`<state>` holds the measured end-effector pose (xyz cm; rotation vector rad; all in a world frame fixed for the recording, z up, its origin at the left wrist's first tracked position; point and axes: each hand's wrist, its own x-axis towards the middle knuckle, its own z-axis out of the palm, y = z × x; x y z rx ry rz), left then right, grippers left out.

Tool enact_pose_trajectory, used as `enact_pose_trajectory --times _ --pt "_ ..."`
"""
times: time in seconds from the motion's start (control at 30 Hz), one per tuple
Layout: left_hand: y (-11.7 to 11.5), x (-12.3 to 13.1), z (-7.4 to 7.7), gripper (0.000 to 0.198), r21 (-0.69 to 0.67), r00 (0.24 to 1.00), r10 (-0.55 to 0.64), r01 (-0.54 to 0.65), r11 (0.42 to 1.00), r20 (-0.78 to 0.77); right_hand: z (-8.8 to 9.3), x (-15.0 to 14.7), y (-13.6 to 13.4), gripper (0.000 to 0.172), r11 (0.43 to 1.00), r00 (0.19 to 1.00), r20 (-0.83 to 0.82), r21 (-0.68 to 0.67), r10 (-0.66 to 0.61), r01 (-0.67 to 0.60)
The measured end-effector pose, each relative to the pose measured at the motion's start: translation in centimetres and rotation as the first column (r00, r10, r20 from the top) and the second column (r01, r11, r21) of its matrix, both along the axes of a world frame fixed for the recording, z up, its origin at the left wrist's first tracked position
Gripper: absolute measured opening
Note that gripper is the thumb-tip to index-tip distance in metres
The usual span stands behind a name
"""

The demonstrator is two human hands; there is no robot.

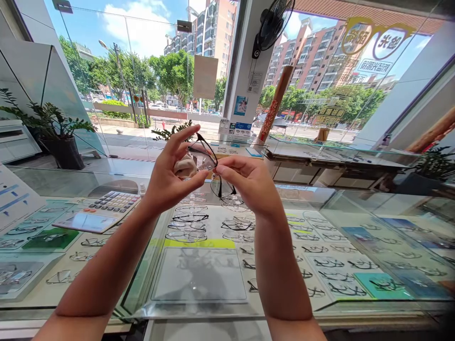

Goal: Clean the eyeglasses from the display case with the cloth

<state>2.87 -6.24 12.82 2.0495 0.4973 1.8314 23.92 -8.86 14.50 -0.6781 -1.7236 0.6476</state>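
Note:
A pair of black-framed eyeglasses (203, 152) is held up above the glass counter, tilted, with its temples apart. My right hand (253, 183) pinches the frame near its middle between thumb and fingers. On the other side, my left hand (167, 173) has its thumb and index finger spread around one lens. A pale, crumpled piece that looks like cloth (185, 168) is tucked in the left hand's curled fingers, close behind that lens. Part of the frame is hidden by the right fingertips.
Below lies a glass display counter with rows of eyeglasses (188, 219) and a pale rectangular tray (199, 274). A calculator (115, 201) rests at left. Beyond are a potted plant (62, 137), large windows, a wall fan (272, 23) and another display counter (302, 161).

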Motion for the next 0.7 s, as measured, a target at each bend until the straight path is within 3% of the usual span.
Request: enact_pose_trajectory --times 0.2,0.37,0.53,0.7 --pt "0.5 0.2 -0.2 0.081 0.095 0.983 0.177 -0.182 0.979 0.054 -0.2 0.0 0.3 0.017 0.993 0.990 -0.089 0.031 -0.113 0.117" --pt "-0.8 0.6 -0.1 0.021 0.092 0.957 0.275 -0.283 0.955 0.094 -0.3 -0.1 -0.1 0.016 0.951 0.957 -0.059 0.112 -0.284 0.289" --pt "-1.8 1.7 -0.2 0.019 -0.035 0.981 0.188 -0.190 0.981 -0.050 -0.3 -1.2 -0.9 0.013 0.901 0.923 0.033 0.233 -0.384 0.366" --pt "-0.4 1.3 -0.2 0.034 -0.075 0.982 0.173 -0.179 0.981 -0.076 -0.3 -2.1 -1.4 0.012 0.865 0.878 0.106 0.260 -0.467 0.428"
